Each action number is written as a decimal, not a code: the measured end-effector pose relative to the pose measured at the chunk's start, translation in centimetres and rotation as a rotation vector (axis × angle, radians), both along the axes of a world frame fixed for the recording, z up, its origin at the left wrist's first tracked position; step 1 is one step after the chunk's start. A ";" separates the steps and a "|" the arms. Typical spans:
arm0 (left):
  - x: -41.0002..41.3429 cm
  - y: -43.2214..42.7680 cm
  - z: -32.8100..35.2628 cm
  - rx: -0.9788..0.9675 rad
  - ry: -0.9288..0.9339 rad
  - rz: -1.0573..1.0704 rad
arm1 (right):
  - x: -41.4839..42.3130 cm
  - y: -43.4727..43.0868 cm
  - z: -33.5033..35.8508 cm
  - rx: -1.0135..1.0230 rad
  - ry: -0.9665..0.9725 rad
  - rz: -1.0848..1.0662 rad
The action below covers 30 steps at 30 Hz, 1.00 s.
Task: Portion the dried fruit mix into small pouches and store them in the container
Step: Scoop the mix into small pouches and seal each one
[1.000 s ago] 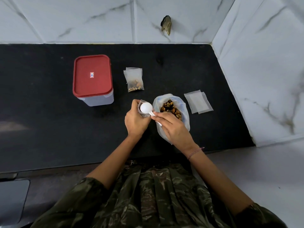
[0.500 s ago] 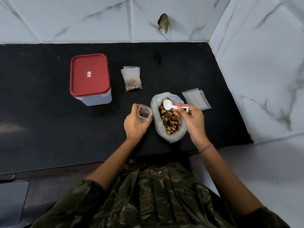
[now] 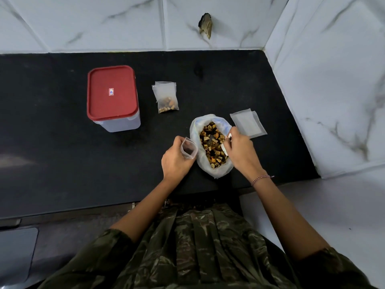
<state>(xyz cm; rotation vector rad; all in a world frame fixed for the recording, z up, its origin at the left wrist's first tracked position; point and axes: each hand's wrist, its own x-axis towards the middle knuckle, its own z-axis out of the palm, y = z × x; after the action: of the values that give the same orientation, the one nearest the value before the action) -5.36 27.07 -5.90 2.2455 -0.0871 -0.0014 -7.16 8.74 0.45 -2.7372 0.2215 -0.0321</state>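
The left hand (image 3: 176, 161) pinched a small empty pouch (image 3: 189, 148), mouth open, at nine o'clock of the bag (image 3: 194, 130) of brown dried fruit (image 3: 210, 140). The right hand (image 3: 239, 151) gripped a white spoon (image 3: 224, 150) dipped in it.

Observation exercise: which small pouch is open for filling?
The pouch in the left hand, mouth spread open; the filled pouch beside the container and the stacked pouches lie flat.

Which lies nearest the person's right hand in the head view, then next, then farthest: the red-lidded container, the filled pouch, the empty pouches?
1. Empty pouches, just beyond the right hand.
2. Filled pouch, farther back and left.
3. Red-lidded container, leftmost.
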 end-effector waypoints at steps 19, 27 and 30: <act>0.1 -0.9 -1.6 -0.029 -0.089 -0.061 | 0.2 0.5 -2.5 0.369 0.035 -0.193; 0.2 -1.0 -2.3 -0.052 -0.080 -0.067 | -1.4 0.7 -3.0 0.452 -0.026 -0.144; 0.2 -1.1 -2.3 -0.066 -0.083 -0.062 | -1.9 1.1 -3.4 0.473 -0.079 -0.151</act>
<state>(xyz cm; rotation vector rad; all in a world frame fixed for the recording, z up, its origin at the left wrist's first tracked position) -5.18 25.93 -8.19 2.1764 -0.1991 0.0599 -9.09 9.86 -2.97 -2.2402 0.3623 -0.1143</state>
